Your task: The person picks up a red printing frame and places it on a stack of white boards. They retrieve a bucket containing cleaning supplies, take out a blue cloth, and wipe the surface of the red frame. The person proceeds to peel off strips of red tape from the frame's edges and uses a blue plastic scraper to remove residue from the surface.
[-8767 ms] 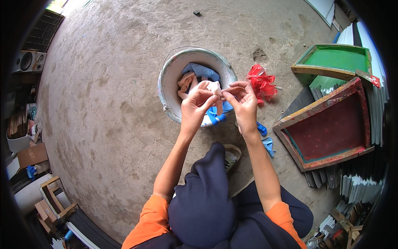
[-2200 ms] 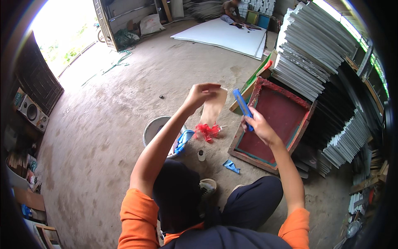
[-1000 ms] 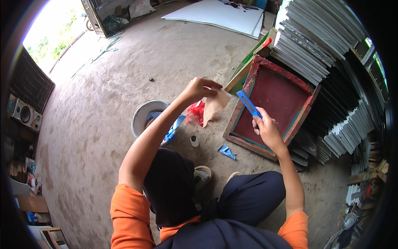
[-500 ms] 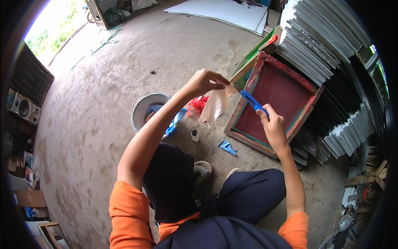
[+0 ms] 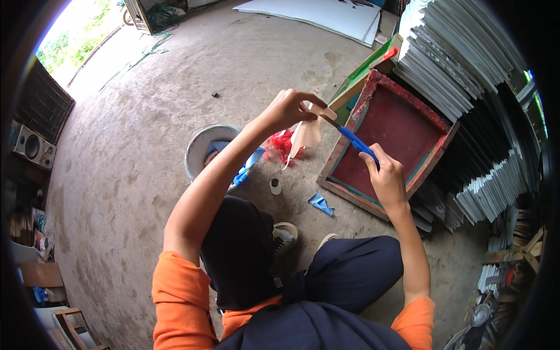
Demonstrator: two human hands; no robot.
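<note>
My left hand (image 5: pixel 290 109) is raised in front of me, fingertips pinching the top of a thin beige sheet (image 5: pixel 305 139) that hangs down, partly blurred. Its material is unclear. My right hand (image 5: pixel 386 179) grips a blue box cutter (image 5: pixel 352 139). The cutter's extended blade points up and left, its tip close to the left fingertips at the sheet's upper edge. Whether the blade touches the sheet, I cannot tell. Behind the cutter, a wooden frame with a dark red screen (image 5: pixel 402 131) leans at an angle, its border smeared with red.
A bucket (image 5: pixel 190 150) holding blue material stands left of centre. Close by are red scraps (image 5: pixel 281 142), a small white container (image 5: pixel 275 186) and a crumpled blue scrap (image 5: pixel 321 204). Stacked white panels (image 5: pixel 443 64) rise at right; a white sheet (image 5: pixel 318 17) lies farther off.
The beige sheet has turned and looks narrower, its lower end swinging. The cutter's blade has shifted slightly left, closer to my left fingertips. Both hands keep their grips.
</note>
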